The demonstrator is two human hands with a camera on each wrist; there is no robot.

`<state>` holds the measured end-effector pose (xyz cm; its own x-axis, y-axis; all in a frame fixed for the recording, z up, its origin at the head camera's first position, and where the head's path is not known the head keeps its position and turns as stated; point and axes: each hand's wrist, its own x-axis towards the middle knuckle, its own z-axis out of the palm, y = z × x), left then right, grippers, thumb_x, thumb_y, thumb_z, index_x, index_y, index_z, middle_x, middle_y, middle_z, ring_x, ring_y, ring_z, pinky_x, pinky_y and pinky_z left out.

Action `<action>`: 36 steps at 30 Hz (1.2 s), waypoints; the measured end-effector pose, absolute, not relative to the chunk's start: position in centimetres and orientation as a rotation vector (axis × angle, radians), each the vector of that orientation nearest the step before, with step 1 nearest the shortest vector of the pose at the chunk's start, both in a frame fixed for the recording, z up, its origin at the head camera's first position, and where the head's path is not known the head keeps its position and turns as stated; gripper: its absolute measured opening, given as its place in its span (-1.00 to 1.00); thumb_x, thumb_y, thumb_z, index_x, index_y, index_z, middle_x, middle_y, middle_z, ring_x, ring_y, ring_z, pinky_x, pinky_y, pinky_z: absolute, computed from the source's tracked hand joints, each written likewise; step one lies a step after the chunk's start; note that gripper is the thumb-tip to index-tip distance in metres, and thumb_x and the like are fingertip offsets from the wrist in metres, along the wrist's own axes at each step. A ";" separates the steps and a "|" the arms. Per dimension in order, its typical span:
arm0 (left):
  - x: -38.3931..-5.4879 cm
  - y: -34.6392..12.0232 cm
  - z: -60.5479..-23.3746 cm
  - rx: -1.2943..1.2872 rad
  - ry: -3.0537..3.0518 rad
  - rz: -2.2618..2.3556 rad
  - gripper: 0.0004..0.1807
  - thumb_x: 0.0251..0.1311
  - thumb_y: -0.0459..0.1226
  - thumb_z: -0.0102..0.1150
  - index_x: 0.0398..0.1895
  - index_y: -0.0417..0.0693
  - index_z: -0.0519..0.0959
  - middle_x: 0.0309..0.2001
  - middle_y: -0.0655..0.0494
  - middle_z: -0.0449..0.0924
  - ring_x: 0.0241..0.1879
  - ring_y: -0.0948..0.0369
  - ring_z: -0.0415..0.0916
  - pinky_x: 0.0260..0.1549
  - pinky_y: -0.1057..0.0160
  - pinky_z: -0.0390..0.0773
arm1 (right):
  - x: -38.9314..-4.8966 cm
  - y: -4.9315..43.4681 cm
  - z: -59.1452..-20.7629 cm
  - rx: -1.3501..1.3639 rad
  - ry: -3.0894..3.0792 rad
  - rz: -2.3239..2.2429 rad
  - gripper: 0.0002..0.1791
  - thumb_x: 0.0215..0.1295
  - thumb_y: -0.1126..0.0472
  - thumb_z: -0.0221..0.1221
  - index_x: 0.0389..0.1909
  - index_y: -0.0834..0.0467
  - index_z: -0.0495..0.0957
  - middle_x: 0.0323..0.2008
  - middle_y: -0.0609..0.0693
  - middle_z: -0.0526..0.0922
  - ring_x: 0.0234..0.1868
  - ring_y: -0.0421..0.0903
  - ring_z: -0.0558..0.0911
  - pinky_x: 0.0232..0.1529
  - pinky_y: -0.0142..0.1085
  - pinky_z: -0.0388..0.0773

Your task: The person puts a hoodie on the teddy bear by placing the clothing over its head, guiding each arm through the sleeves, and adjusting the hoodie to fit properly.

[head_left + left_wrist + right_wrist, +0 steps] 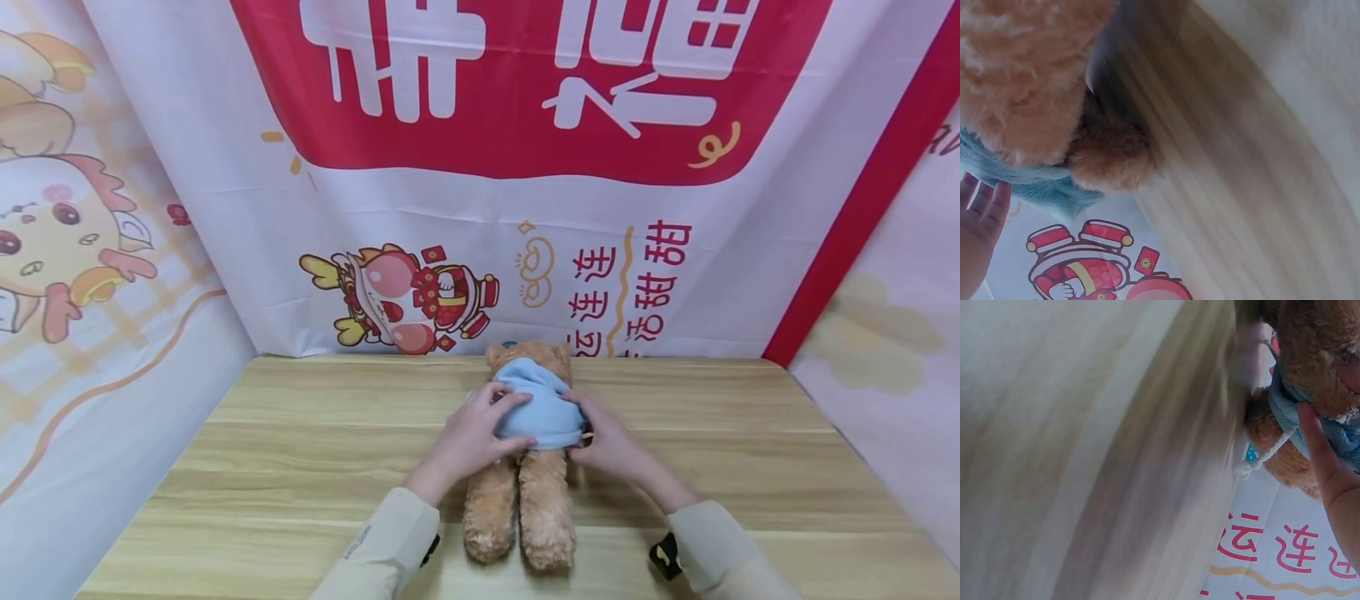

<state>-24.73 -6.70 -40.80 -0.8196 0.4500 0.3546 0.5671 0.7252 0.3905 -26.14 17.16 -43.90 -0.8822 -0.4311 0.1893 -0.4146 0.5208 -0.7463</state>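
Hands, left [472, 437] and right [611, 442], gripping blue garment [540, 404] at sides of plush bear [525, 492] lying mid-table [300, 450]; uneven tugging likely to bunch fabric or drag bear askew.

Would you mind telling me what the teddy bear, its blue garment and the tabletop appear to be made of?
The teddy bear looks like tan plush, with curly, fuzzy pile. The blue garment seems to be soft matte fabric, possibly fleece or knit, bunching in folds. The tabletop shows pale wood grain with a smooth finish, perhaps laminate rather than solid wood.
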 end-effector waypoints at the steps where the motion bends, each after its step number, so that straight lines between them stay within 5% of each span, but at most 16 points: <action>1: -24.8 -6.7 -40.7 -0.815 -2.697 -0.720 -0.33 0.05 0.14 0.26 0.26 0.20 0.43 0.22 -0.05 0.37 0.16 -0.03 0.42 0.06 -0.04 0.51 | -26.2 17.2 -43.9 -0.789 2.735 -1.338 -0.17 -0.11 0.46 0.26 0.29 0.24 0.22 0.16 0.34 0.42 -0.01 0.12 0.54 -0.21 -0.35 0.61; 17: -24.9 -6.8 -40.1 -0.835 -2.740 -0.837 -0.26 0.08 0.08 0.27 0.35 0.17 0.33 0.24 -0.13 0.33 0.19 -0.07 0.39 0.14 -0.05 0.47 | -26.2 17.6 -40.5 -0.871 2.830 -1.348 -0.42 -0.08 0.44 0.23 0.09 0.28 0.42 -0.05 0.23 0.55 -0.20 -0.05 0.55 -0.37 -0.42 0.56; 25: -24.8 -6.7 -40.3 -0.811 -2.780 -1.012 -0.22 0.13 0.07 0.23 0.43 0.21 0.21 0.22 -0.12 0.32 0.14 0.00 0.43 0.13 0.00 0.49 | -26.2 17.6 -37.7 -0.969 2.861 -1.324 -0.56 -0.09 0.45 0.20 -0.09 0.20 0.47 -0.41 0.04 0.51 -0.46 -0.24 0.43 -0.50 -0.39 0.47; 36: -24.9 -6.9 -42.3 -0.738 -2.895 -1.124 -0.23 0.16 0.09 0.21 0.39 0.02 0.23 0.32 0.00 0.38 0.20 0.02 0.46 0.17 -0.03 0.47 | -26.3 15.6 -36.4 -1.008 2.944 -1.098 -0.54 -0.10 0.32 0.30 -0.08 0.17 0.50 -0.23 0.02 0.61 -0.37 -0.20 0.47 -0.40 -0.42 0.44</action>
<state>-24.92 -6.91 -42.34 -0.8919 0.4370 0.1166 0.4012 0.6454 0.6500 -26.35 15.60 -36.43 -0.8021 -0.4890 0.3428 -0.5940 0.5945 -0.5419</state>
